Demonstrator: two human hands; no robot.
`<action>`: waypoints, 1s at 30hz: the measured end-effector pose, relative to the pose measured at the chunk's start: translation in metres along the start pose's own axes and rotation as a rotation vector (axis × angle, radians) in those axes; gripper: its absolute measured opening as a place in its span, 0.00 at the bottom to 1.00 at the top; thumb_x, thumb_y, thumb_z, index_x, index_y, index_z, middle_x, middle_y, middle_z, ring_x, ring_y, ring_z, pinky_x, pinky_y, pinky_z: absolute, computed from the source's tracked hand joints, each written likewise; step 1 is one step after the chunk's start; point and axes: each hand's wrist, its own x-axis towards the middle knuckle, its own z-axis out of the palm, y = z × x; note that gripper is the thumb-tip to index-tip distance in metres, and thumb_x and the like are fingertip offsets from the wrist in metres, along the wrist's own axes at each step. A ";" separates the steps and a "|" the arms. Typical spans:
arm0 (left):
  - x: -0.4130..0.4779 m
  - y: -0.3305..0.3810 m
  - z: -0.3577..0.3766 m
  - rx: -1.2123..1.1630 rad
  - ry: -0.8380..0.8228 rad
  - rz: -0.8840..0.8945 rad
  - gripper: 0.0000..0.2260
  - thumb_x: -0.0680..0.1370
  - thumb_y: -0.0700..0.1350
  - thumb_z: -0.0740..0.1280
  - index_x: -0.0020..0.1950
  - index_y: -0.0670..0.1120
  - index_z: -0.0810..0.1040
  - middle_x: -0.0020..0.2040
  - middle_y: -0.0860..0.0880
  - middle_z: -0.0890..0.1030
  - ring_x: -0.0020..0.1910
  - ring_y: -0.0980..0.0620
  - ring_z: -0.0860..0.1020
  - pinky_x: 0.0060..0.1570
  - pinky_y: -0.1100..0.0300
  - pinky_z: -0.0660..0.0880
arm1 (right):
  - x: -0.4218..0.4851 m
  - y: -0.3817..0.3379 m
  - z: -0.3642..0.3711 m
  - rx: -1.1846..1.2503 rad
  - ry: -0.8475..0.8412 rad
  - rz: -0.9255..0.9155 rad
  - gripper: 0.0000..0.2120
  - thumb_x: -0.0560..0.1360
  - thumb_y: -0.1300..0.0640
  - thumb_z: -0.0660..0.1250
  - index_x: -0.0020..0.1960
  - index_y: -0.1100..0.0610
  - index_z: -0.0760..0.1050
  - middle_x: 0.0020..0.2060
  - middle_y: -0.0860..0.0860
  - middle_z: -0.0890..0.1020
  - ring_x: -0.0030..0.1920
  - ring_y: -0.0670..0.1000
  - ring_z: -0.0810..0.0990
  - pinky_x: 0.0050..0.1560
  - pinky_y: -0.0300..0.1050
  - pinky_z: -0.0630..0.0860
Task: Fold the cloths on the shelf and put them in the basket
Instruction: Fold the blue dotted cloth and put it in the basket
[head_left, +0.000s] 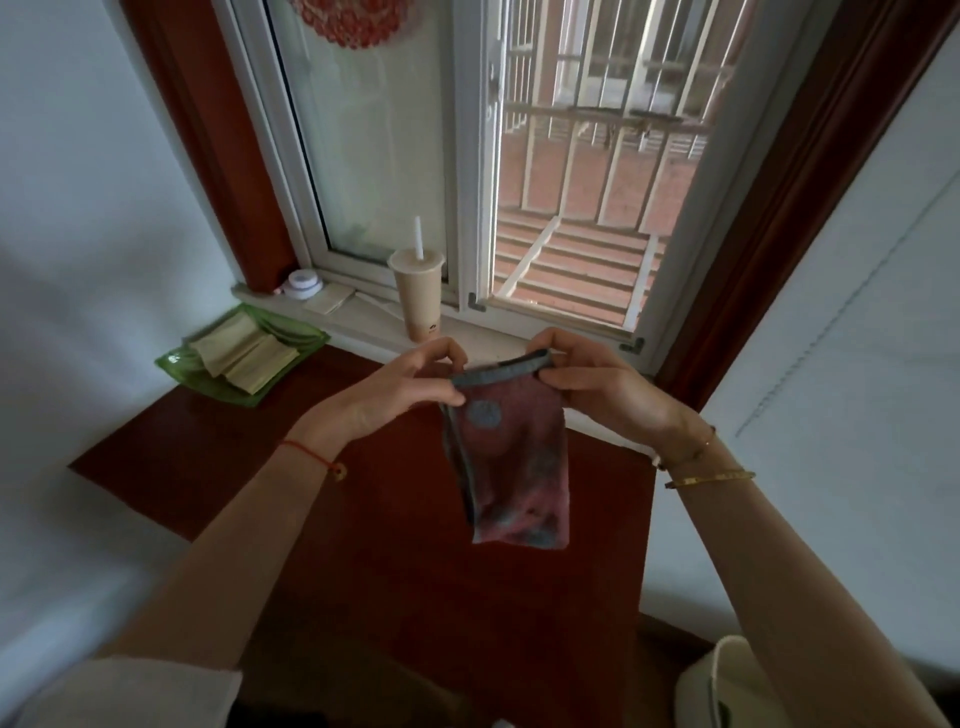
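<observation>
Head view: left hand (410, 387) and right hand (597, 389) pinch a pink-grey cloth (511, 467) by its hem above the red wooden shelf (395, 597), hanging it straight for folding.

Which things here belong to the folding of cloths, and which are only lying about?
For the job:
- red cloth, pinched at its top edge by the left hand and right hand
- green basket with folded cloths
- shelf

Lying about:
- cup with straw on the sill
- small white round box
</observation>
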 end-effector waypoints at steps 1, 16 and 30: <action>-0.001 0.001 0.002 -0.052 -0.030 -0.004 0.14 0.67 0.40 0.71 0.50 0.45 0.71 0.47 0.46 0.79 0.49 0.52 0.80 0.48 0.63 0.76 | -0.005 -0.002 0.000 0.006 0.000 -0.005 0.07 0.76 0.65 0.59 0.53 0.59 0.69 0.40 0.49 0.78 0.42 0.48 0.77 0.43 0.39 0.73; -0.025 0.018 0.031 0.226 -0.073 -0.046 0.10 0.72 0.38 0.73 0.51 0.44 0.78 0.47 0.50 0.82 0.49 0.52 0.83 0.45 0.54 0.82 | -0.052 0.009 -0.014 -0.131 -0.040 0.087 0.09 0.76 0.68 0.61 0.56 0.65 0.71 0.51 0.60 0.76 0.53 0.59 0.78 0.54 0.51 0.79; 0.065 -0.174 0.044 0.883 0.275 -0.186 0.06 0.71 0.40 0.69 0.44 0.50 0.76 0.43 0.53 0.79 0.43 0.52 0.78 0.44 0.56 0.76 | 0.008 0.192 -0.070 -0.825 0.427 0.457 0.10 0.69 0.66 0.67 0.43 0.51 0.74 0.46 0.52 0.83 0.47 0.53 0.80 0.50 0.50 0.78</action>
